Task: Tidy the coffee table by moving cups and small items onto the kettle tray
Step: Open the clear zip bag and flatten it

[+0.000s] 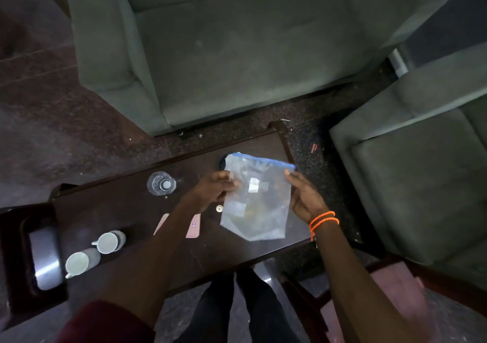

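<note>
A clear zip bag [257,200] with a blue seal strip and small packets inside hangs above the dark coffee table [210,253]. My left hand [212,187] pinches its left edge and my right hand [305,197] holds its right edge. Two white cups [110,242] [79,263] stand at the table's left end beside the dark tray [15,258], which holds a shiny steel kettle [46,258]. An upturned clear glass [161,183] stands left of my left hand. A small round cap [219,208] lies under the bag's left side.
Pink sachets [193,226] lie on the table, partly under my left forearm. A dark round object [224,161] peeks from behind the bag. A grey sofa [237,52] stands beyond the table and a second seat [421,171] to the right. My legs are below the near edge.
</note>
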